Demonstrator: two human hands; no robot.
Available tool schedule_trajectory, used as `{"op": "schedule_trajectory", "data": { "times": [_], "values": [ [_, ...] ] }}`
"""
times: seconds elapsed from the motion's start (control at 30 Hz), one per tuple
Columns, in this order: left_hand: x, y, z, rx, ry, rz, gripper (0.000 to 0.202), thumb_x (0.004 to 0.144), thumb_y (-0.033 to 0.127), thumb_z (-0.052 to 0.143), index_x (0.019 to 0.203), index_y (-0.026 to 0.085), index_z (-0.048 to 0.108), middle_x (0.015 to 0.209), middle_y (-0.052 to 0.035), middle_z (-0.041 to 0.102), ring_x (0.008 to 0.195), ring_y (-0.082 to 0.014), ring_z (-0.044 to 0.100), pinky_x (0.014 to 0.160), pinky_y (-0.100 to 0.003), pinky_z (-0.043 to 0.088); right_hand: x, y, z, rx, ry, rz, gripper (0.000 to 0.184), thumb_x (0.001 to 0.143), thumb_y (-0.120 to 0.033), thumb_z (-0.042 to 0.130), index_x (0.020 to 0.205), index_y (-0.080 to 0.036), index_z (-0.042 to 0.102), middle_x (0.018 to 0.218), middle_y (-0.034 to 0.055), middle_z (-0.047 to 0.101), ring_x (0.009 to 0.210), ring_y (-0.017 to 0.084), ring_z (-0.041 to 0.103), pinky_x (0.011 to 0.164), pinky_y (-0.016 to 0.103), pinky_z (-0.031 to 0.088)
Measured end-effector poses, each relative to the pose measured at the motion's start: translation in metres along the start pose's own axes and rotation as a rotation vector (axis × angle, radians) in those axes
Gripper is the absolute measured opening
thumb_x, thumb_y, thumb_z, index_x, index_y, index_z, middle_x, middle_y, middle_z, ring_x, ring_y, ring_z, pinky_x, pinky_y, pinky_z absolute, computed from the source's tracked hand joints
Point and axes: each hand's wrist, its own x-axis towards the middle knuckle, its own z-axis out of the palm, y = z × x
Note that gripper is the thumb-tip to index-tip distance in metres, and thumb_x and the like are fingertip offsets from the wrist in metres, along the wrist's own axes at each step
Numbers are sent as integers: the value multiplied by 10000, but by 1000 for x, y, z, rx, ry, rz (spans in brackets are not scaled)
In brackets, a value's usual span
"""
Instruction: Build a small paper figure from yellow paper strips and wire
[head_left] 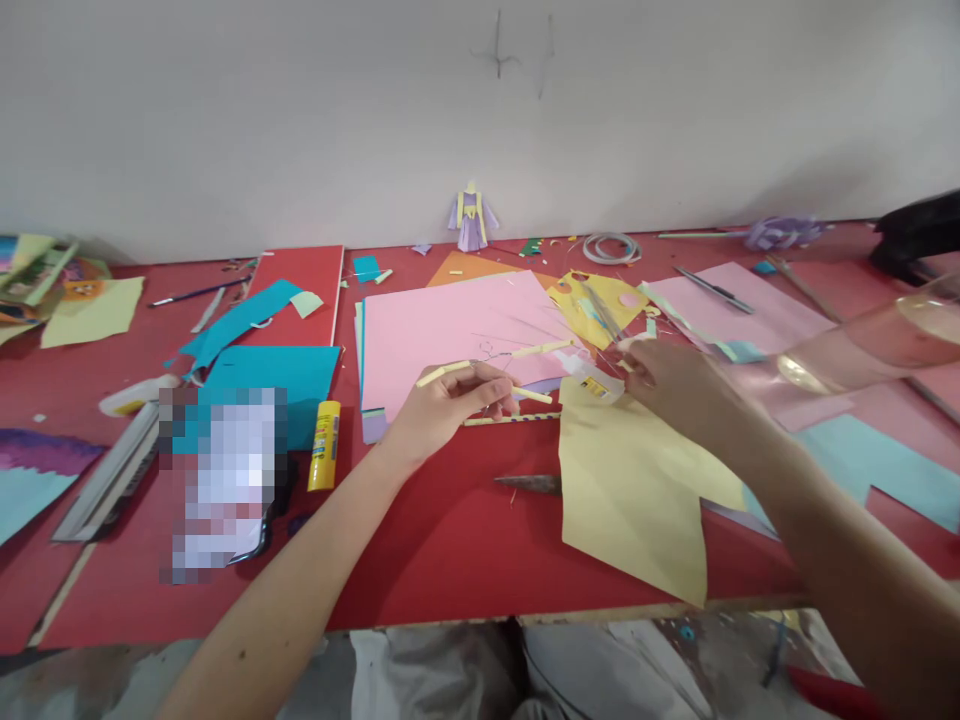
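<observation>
My left hand is closed in a pinch on thin pale-yellow paper rolls. One paper roll sticks out to the right past the fingertips, and another short piece lies along the back of the fingers. A thin wire and a further yellow roll show just beyond, over the pink sheets. My right hand has its fingers bent together beside a small translucent glue bottle with a yellow label. A grey pointed tool lies near its fingertips; whether the fingers grip anything is hidden. Below is a striped stick.
On the red table are a yellow glue stick, a blurred-out phone, a box cutter and a dark cone-shaped tip. A paper doll leans at the wall. A clear bottle stands right.
</observation>
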Motion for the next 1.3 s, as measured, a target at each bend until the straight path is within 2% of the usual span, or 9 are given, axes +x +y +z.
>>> {"op": "schedule_trajectory", "data": {
  "times": [0.07, 0.13, 0.27, 0.43, 0.6, 0.77, 1.03, 1.2, 1.3],
  "values": [
    [0, 0, 0, -13, 4, -1, 201, 850, 349, 668, 874, 152, 703, 781, -31, 689, 646, -100, 579, 705, -265, 514, 0, 1, -4, 165, 53, 33, 244, 861, -161, 549, 1083, -206, 638, 947, 90, 713, 816, 204, 657, 675, 306, 446],
    [0, -1, 0, -22, 10, -2, 203, 846, 355, 672, 871, 155, 700, 773, -30, 689, 637, -99, 569, 706, -269, 507, -1, -3, -10, 380, 198, 65, 231, 859, -197, 586, 1077, -227, 657, 1014, 86, 708, 792, 166, 661, 718, 300, 476],
    [0, -1, 1, -27, 34, -4, 198, 849, 356, 669, 852, 161, 704, 770, -25, 689, 631, -94, 557, 700, -262, 494, 0, -22, -22, 966, 415, 142, 152, 800, -200, 667, 951, -188, 686, 969, 88, 691, 846, 156, 659, 783, 313, 518],
    [2, -6, 1, -119, 125, 26, 197, 838, 371, 688, 881, 182, 719, 788, -18, 702, 642, -90, 564, 695, -247, 490, 3, -56, -24, 1607, 150, 115, 80, 814, -217, 672, 889, -224, 645, 901, 36, 641, 834, 125, 635, 801, 283, 537],
    [6, -9, -3, -248, 242, -18, 208, 820, 387, 708, 921, 207, 738, 842, -15, 727, 669, -74, 577, 697, -217, 486, 9, -73, -5, 1951, -83, 279, 133, 764, -290, 743, 782, -250, 617, 816, -43, 599, 702, 64, 603, 689, 160, 560],
    [7, -11, 0, -305, 323, -54, 249, 781, 385, 736, 932, 187, 738, 867, -32, 734, 720, -93, 600, 710, -224, 490, 9, -74, 12, 1953, -171, 319, 185, 763, -356, 750, 777, -256, 595, 792, -12, 612, 716, 113, 621, 614, 201, 584],
    [6, -17, 5, -216, 277, -38, 230, 816, 419, 702, 945, 235, 751, 885, -18, 725, 765, -106, 603, 743, -247, 489, -3, -76, 18, 1818, -157, 104, 178, 763, -327, 756, 822, -252, 606, 838, -21, 643, 728, 125, 651, 732, 299, 590],
    [0, -3, 4, 140, 268, 145, 193, 847, 378, 681, 953, 234, 753, 875, -30, 727, 818, -151, 641, 768, -280, 506, -10, -87, 14, 1608, -8, -68, 272, 725, -299, 800, 954, -256, 659, 1052, 37, 675, 1032, 208, 644, 887, 376, 554],
    [-4, 4, 5, 434, 181, 359, 123, 875, 299, 658, 938, 248, 751, 934, -33, 726, 873, -165, 645, 800, -295, 503, -15, -91, 10, 1502, 64, -108, 207, 757, -348, 775, 919, -267, 675, 974, 35, 687, 952, 205, 662, 837, 362, 563]
  ]
}}
